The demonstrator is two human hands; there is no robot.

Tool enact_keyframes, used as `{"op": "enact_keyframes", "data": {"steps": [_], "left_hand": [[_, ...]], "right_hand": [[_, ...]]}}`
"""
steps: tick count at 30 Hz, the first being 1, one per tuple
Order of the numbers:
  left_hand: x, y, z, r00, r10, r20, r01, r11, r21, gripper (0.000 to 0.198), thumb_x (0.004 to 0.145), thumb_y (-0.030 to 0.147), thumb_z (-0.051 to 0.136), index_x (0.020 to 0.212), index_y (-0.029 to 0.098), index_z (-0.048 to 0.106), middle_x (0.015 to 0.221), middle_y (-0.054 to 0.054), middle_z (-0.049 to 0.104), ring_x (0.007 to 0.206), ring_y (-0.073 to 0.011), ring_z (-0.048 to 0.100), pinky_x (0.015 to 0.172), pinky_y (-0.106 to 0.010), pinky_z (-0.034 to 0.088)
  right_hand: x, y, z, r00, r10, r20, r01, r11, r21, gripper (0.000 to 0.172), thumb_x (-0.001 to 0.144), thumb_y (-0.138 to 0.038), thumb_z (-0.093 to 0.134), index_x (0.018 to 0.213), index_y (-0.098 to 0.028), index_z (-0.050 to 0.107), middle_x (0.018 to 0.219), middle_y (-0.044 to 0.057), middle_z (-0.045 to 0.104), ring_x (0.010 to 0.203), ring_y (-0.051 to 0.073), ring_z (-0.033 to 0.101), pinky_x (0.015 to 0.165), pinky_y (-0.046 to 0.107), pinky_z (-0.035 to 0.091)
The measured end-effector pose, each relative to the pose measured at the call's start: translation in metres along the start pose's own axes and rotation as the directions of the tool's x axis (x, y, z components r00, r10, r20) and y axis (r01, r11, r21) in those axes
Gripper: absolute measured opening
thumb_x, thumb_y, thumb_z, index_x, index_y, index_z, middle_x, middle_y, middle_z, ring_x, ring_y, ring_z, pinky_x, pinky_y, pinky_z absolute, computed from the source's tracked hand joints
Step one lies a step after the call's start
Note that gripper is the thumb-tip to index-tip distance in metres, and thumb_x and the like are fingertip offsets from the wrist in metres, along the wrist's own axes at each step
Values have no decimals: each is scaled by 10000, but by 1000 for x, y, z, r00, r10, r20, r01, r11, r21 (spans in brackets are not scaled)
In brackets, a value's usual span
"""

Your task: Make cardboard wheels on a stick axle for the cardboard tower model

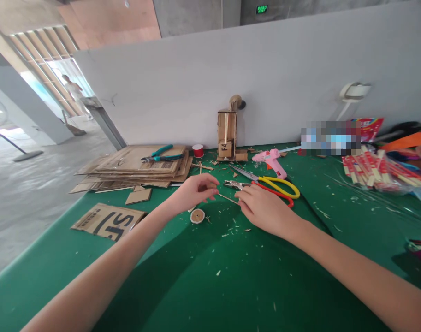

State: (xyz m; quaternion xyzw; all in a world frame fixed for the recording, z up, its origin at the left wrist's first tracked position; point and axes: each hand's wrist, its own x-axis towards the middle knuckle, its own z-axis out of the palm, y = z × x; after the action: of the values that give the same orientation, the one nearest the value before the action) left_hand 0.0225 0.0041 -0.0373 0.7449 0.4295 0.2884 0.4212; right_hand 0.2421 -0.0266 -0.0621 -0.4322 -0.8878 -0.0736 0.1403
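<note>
My left hand (200,188) hovers over the table with its fingers loosely curved and apart, nothing visible in them. Just below it lies a small round cardboard disc (197,216) with a hole in its middle. My right hand (262,206) has its fingers closed at the end of a thin wooden stick (227,198), which points left toward my left hand. Pliers (235,184) with red handles lie right behind my right hand, which partly hides them. Past them rest scissors (279,184) with yellow and red handles.
Stacked cardboard (127,161) with teal-handled cutters (162,154) sits back left, near a printed cardboard piece (108,221). A cardboard structure (227,136) stands against the partition. Further right are a pink glue gun (274,161) and packaged chopsticks (369,168). A person (72,87) stands far left.
</note>
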Motion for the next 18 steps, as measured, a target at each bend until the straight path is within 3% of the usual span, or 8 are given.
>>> {"op": "enact_keyframes", "data": {"steps": [4, 8, 12, 18], "left_hand": [[-7, 13, 12, 982, -49, 183, 6, 974, 227, 225, 823, 204, 545, 1031, 160, 620, 871, -45, 677, 676, -126, 661, 588, -236, 532], [-14, 19, 26, 952, 8, 305, -111, 940, 322, 296, 865, 180, 456, 1110, 180, 623, 1044, -65, 659, 688, -109, 652, 620, -239, 516], [-17, 18, 37, 942, 61, 330, -204, 886, 417, 314, 856, 158, 460, 1120, 185, 626, 973, -38, 703, 788, -142, 650, 706, -262, 488], [-19, 21, 40, 930, 67, 362, -241, 854, 461, 256, 838, 141, 483, 1000, 189, 675, 910, -15, 713, 778, -133, 636, 683, -237, 463]], "right_hand": [[1, 12, -3, 999, -18, 48, 18, 1000, -14, 219, 859, -99, 429, 829, -156, 639, 842, 81, 623, 835, 209, 563, 728, 336, 444], [0, 28, -9, 998, 49, -39, -52, 996, -77, 249, 869, -128, 396, 932, -128, 636, 900, 108, 625, 873, 233, 560, 732, 358, 443], [-3, 46, -15, 981, 194, 21, -190, 975, -117, 271, 885, -199, 381, 974, -139, 629, 924, 113, 636, 897, 255, 573, 653, 356, 439], [-3, 60, -20, 957, 262, 126, -250, 963, -101, 281, 893, -293, 365, 921, -175, 618, 929, 110, 647, 882, 260, 597, 603, 352, 434]]}}
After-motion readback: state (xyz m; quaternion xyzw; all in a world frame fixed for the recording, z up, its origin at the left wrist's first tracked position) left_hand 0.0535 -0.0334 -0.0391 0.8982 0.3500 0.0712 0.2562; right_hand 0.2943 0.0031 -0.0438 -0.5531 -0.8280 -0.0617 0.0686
